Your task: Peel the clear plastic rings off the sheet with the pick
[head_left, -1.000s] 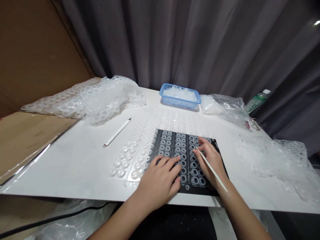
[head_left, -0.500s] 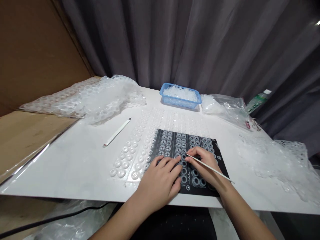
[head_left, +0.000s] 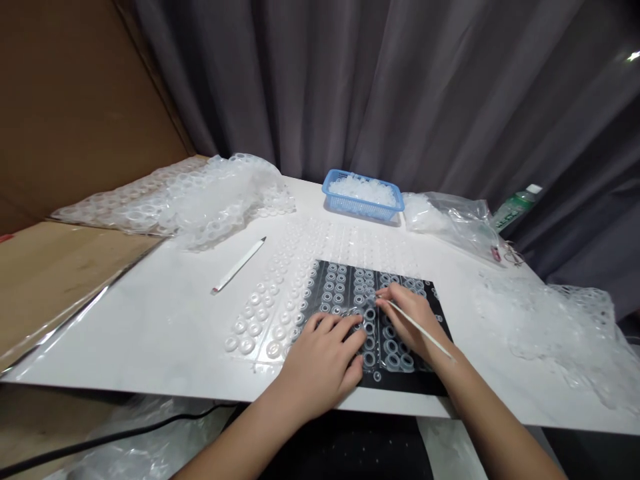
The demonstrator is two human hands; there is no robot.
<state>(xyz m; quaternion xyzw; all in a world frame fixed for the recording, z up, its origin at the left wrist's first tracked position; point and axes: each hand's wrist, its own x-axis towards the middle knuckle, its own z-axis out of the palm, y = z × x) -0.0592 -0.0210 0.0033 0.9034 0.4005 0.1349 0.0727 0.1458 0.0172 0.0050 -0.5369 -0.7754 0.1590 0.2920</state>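
A clear plastic sheet [head_left: 280,307] with rows of round, ring-shaped pieces stretches across the table. Its near right part overlies a black board [head_left: 444,360]. My left hand [head_left: 323,357] rests palm down on the sheet over the board's left side, fingers spread. Between the thumb and fingers of my right hand [head_left: 407,317] is a thin white stick [head_left: 425,333]. The stick's tip end lies close to the rings in the board's middle; whether it touches one I cannot tell. My left palm hides part of the rows.
A blue basket [head_left: 363,207] of small translucent pieces stands at the back, beside a clear bag [head_left: 460,220] and a green bottle [head_left: 517,207]. Perforated plastic sheets [head_left: 215,197] are heaped back left, others [head_left: 545,327] at right. A white pen-like tool [head_left: 239,265] lies left; cardboard [head_left: 75,267] borders the table.
My right hand has moved slightly away from me along the ring rows, taking the stick with it. My left hand stays in place on the sheet. The view has shifted slightly.
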